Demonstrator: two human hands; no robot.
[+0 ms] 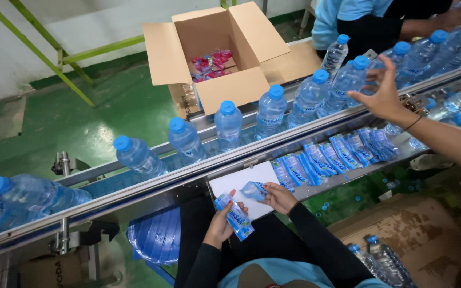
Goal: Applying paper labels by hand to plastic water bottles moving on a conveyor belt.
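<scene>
Nearest, at 6 o'clock in the view, a seated co-worker in black sleeves holds a blue printed label sleeve [234,216] in one hand and pinches a second, smaller one [253,190] with the other, over a white sheet [238,180]. These are not the wearer's hands. Just past them, toward 2 o'clock, a row of the same blue sleeves [337,154] lies overlapped on the ledge under the conveyor rail [188,173].

On the belt, clear water bottles with blue caps stand in single file, running from 8 o'clock to 2 o'clock. The wearer's right hand [384,95] comes in from 3 o'clock on a bare forearm with a thin wrist band. It is released, fingers spread, grasping nothing. The bottle [348,82] it is nearest to stands just at 9 o'clock of the fingertips, its long axis upright and leaning toward 1 o'clock in the picture. Whether the fingers touch it is hard to tell. The left hand is out of view.

Farther, at 12 o'clock, an open cardboard carton [230,88] holds pink packets, and another person's blue sleeve [329,21] is cut off by the top edge.
</scene>
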